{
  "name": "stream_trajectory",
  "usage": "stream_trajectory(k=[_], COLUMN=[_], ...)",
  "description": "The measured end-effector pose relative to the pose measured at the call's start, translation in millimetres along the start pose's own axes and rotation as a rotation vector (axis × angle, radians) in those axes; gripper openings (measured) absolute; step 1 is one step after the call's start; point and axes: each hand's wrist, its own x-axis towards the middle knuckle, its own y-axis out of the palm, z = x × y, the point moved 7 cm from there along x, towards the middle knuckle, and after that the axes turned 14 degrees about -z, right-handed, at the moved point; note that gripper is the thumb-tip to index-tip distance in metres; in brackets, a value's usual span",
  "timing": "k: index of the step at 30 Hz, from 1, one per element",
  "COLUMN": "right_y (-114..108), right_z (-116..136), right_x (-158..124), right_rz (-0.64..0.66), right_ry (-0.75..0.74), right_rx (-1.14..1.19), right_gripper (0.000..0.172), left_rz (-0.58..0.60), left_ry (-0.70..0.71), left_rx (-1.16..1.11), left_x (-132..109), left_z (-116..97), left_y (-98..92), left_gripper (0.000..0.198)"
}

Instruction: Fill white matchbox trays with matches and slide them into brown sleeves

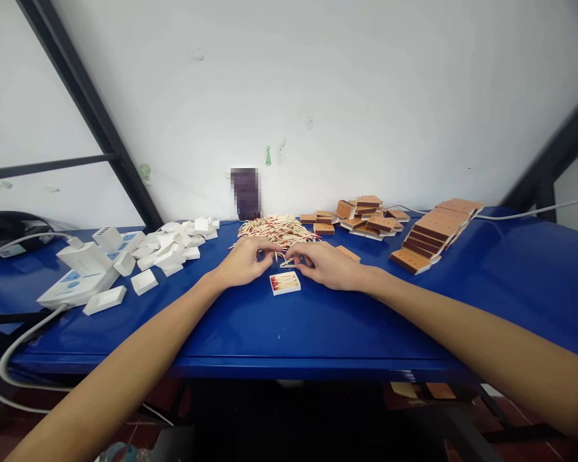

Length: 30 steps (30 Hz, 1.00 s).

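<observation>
A heap of red-tipped matches lies on the blue table near the wall. My left hand and my right hand rest at the heap's near edge, fingers curled and pinched on a few matches between them. Just in front of my hands sits a small white inner tray partly filled with matches, red tips to the left.
Empty white trays are scattered at the left, beside white boxes and grey cables. Brown matchbox sleeves lie piled at the back right, with a stacked row further right. A dark object stands against the wall.
</observation>
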Motion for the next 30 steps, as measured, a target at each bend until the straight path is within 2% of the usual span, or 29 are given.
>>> stream_trajectory(k=[3,8,12,14,20,26,30], right_y=[-1,-7,-13,-11,1,7,7], right_z=[2,7,1,-2,-4,-7,-9], right_x=[1,6,8,8,7,8,8], right_rz=[-0.05,-0.099,-0.139,-0.113,-0.011,-0.035,-0.042], right_ry=[-0.015,-0.019,0.014,-0.007,-0.09,-0.096,-0.08], right_rx=[0.011,-0.005,-0.052,-0.075,-0.149,-0.157,-0.135], right_gripper=[0.024,0.018,0.021,0.024,0.031,0.029,0.028], left_rz=[0.015,0.016,-0.037,-0.06,0.102,0.104,0.118], left_ry=[0.02,0.01,0.046,0.086,0.111,0.008,0.047], left_rx=[-0.01,-0.022,0.067,0.094,0.042,-0.033,-0.027], left_x=[0,0,1,1,-1,-1,0], left_z=[-3,-1,3,2,-1,0,-3], left_y=[1.0,0.9,-2.8,-3.9,11.0,13.8,14.9], left_gripper=[0.032,0.021,0.019,0.019,0.02,0.015,0.013])
